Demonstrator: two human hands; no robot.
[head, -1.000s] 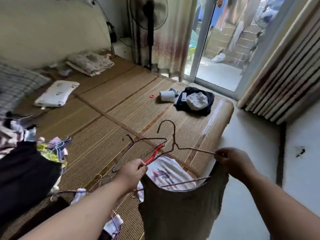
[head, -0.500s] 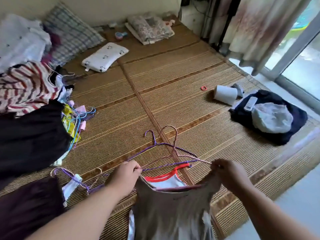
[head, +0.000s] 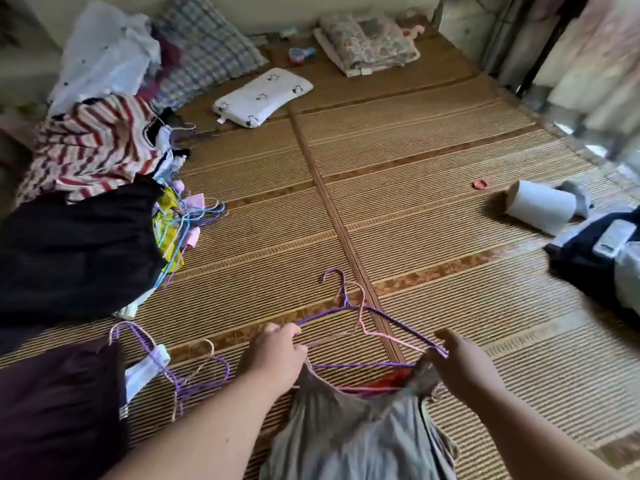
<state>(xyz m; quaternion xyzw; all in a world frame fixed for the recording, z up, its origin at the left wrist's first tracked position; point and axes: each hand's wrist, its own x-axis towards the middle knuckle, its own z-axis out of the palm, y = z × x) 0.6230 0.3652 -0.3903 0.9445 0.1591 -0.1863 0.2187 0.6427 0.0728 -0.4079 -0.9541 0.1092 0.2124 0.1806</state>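
A grey garment hangs between my hands low in the head view. My left hand grips its left shoulder together with the left end of a pink wire hanger. My right hand pinches the right shoulder at the hanger's right end. A purple wire hanger lies just under the pink one on the woven mat. A red-trimmed garment shows beneath the grey one.
A heap of clothes with a striped top and a black piece fills the left. More wire hangers lie at lower left. A white roll, dark clothes, a red ring and a small white pillow lie on the mat.
The view has swung down and left from the doorway to the mat. Both hands have lowered the grey garment and its hanger toward the purple hanger on the mat.
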